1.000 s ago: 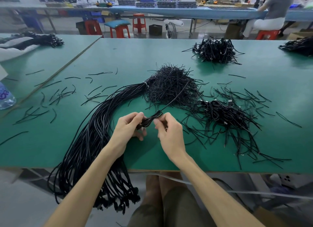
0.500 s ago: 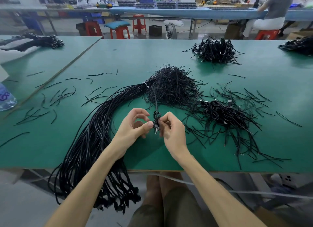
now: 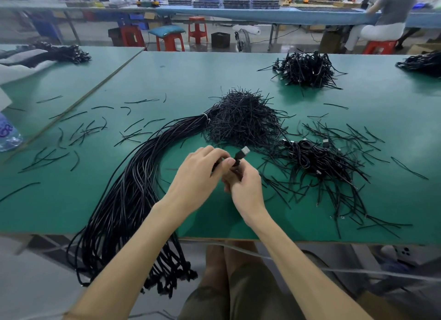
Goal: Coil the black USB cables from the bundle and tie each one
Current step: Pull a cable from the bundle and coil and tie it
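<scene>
Your coiled cable (image 3: pixel 236 163) is turned over from a moment ago: its USB plug (image 3: pixel 243 151), then pointing down, now sticks up and away toward the tie heap (image 3: pixel 243 119). Both your left hand (image 3: pixel 198 174) and right hand (image 3: pixel 247 188) pinch the coil between curled fingers, just above the green table (image 3: pixel 167 81); the right sits nearer the plug.

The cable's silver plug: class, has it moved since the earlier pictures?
Yes. The plug has swung up and away from the near edge of the table, toward the heap of ties.
</scene>
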{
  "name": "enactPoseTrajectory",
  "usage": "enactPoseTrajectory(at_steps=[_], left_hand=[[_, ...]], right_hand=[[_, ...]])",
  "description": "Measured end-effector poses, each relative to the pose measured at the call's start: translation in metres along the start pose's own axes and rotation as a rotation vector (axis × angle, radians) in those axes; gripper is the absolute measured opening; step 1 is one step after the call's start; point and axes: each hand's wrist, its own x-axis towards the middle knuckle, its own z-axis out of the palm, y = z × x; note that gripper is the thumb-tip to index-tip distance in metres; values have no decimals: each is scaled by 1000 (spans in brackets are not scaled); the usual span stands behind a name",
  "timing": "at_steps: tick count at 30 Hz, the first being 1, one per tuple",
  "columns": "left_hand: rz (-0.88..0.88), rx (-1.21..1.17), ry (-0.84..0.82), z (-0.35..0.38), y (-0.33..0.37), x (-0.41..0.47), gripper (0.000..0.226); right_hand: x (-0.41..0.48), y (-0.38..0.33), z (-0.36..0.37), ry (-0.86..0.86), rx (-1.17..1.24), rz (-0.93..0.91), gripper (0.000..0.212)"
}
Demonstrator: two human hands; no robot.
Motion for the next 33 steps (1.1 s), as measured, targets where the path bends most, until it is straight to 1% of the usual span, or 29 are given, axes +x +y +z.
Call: enactPoseTrajectory(at_steps=[3, 8, 10, 11, 13, 14, 15, 18, 20, 24, 25, 27, 29, 33], left_hand=[[-138, 36, 14, -2, 9, 5, 31], [-275, 21, -25, -9, 16, 14, 29], [-396, -100, -44, -11, 14, 17, 23], [-468, -215, -60, -12, 12, 18, 20], [-584, -522, -103, -18, 7, 18, 21], [-594, -631, -127, -21, 5, 17, 22], [-565, -669, -156, -23, 3, 16, 21], [-443, -622, -258, -25, -3, 12, 19], [-390, -552, -295, -26, -7, 12, 19], [-305, -196, -314, -28, -10, 9, 16], [-296, -101, -299, -29, -9, 8, 15], [-278, 62, -266, -28, -5, 6, 23], [-292, 90, -260, -26, 1, 6, 32], [-400, -35, -293, -18, 11, 10, 43]], right_hand=[[0, 1, 1, -13, 4, -19, 13], [1, 2, 0, 13, -17, -16, 22], [1, 2, 0, 24, -40, -17, 23], [1, 2, 0, 28, -41, -17, 23], [1, 2, 0, 16, -26, -13, 27], [1, 2, 0, 6, -10, -7, 29], [1, 2, 1, 3, 0, -4, 29], [2, 4, 0, 40, -6, -13, 22], [3, 6, 0, 60, 38, 12, 23], [4, 9, 0, 92, 67, 51, 28], [5, 9, 0, 91, 62, 51, 27], [5, 11, 0, 84, 33, 45, 20], [5, 11, -1, 81, 29, 39, 17], [4, 10, -2, 69, 51, 15, 27]])
